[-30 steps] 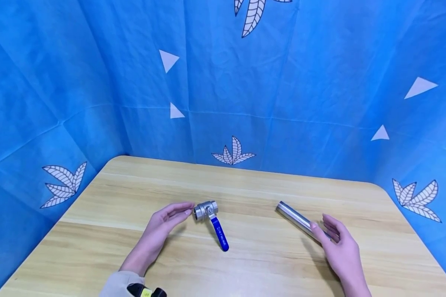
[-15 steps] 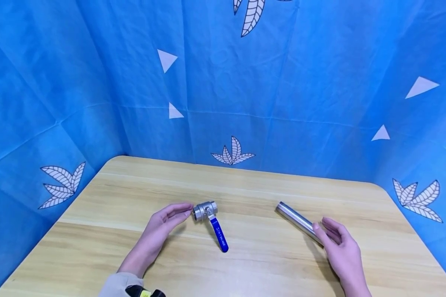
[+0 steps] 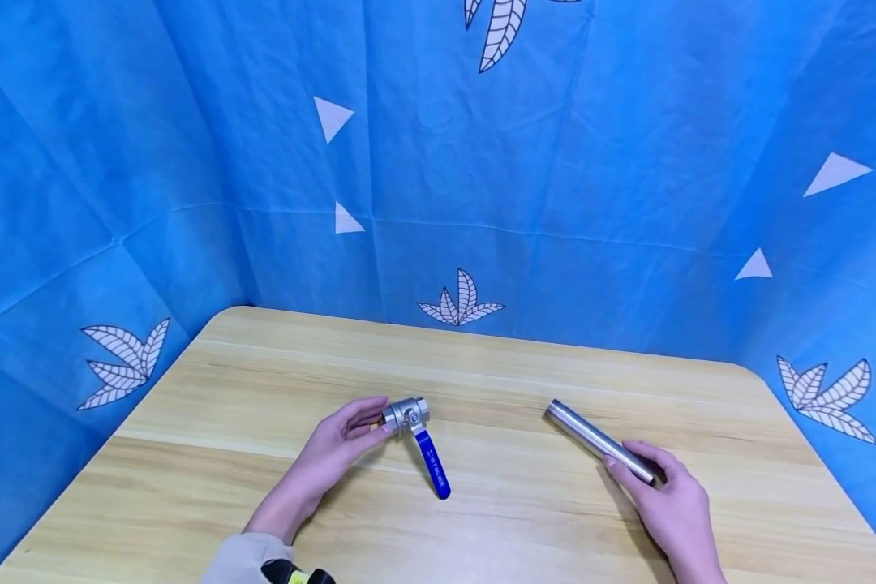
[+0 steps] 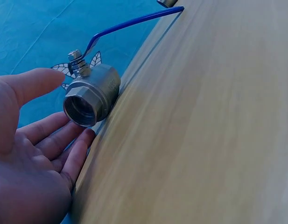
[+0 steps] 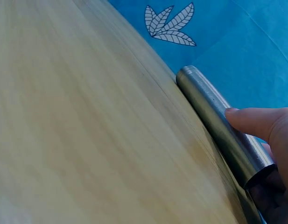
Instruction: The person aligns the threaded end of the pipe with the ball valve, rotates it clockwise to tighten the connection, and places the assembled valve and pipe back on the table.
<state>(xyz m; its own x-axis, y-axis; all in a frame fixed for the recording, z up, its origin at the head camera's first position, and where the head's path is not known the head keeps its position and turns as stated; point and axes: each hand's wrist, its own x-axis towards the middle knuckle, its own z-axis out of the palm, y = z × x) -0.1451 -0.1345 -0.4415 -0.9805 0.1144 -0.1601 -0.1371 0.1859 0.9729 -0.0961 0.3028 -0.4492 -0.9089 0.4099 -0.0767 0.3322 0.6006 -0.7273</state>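
Note:
A steel ball valve [image 3: 407, 415] with a long blue lever lies on the wooden table, its lever slanting toward the near side. My left hand [image 3: 336, 446] is at its left end, thumb on the near side and fingers on the far side. In the left wrist view, the valve's threaded opening [image 4: 81, 109] faces the palm and the thumb stands slightly apart from it. To the right, a shiny metal pipe [image 3: 591, 434] lies slantwise. My right hand [image 3: 675, 499] holds its near end between thumb and fingers; the thumb [image 5: 253, 120] lies along it in the right wrist view.
The light wood table [image 3: 482, 519] has rounded far corners. A blue curtain [image 3: 445, 162] with white leaf and triangle prints hangs behind it and along both sides. A black band [image 3: 281, 572] sits at the left sleeve.
My left hand has moved right, around the valve's left end. My right hand has lowered and come round the pipe's near end, which is now visible. Valve and pipe stay in place.

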